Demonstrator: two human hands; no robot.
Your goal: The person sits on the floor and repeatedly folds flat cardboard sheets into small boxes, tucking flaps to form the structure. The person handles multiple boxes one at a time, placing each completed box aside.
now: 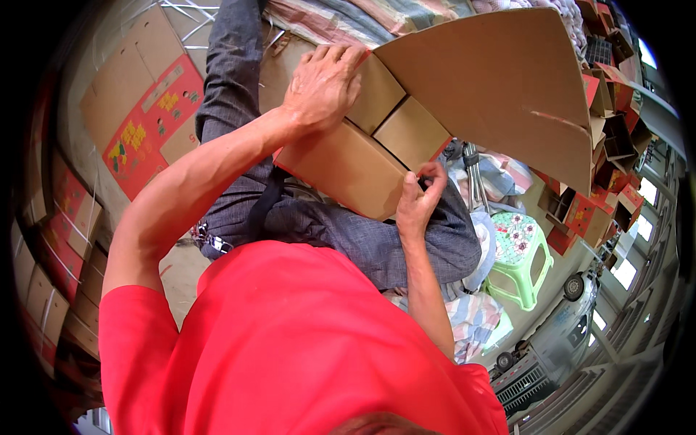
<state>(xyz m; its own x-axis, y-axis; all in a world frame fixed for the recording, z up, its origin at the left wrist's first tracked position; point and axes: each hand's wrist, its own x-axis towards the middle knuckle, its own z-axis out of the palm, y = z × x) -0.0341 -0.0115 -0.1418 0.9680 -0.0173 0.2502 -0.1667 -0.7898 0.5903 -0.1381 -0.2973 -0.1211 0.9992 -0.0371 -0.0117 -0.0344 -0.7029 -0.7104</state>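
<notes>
A brown cardboard box [351, 167] with red outer sides rests tilted over my legs. Several of its flaps are folded inward, with dark gaps between them. One large brown flap [493, 87] stands out toward the far right. My left hand [322, 87] lies flat across the box's far left part, its fingers stretched out over the edge. At the near right corner is my right hand [420, 199], its thumb beside the box edge and its fingers loosely curled apart from the thumb. Nothing shows between them.
A flattened red and brown carton [156, 109] lies on the left, with bundled cartons [69, 225] nearer. Striped sheeting [341, 22] spreads beyond. To the right stand a green plastic stool [518, 272], a pile of cartons [605, 167] and a parked vehicle [554, 341].
</notes>
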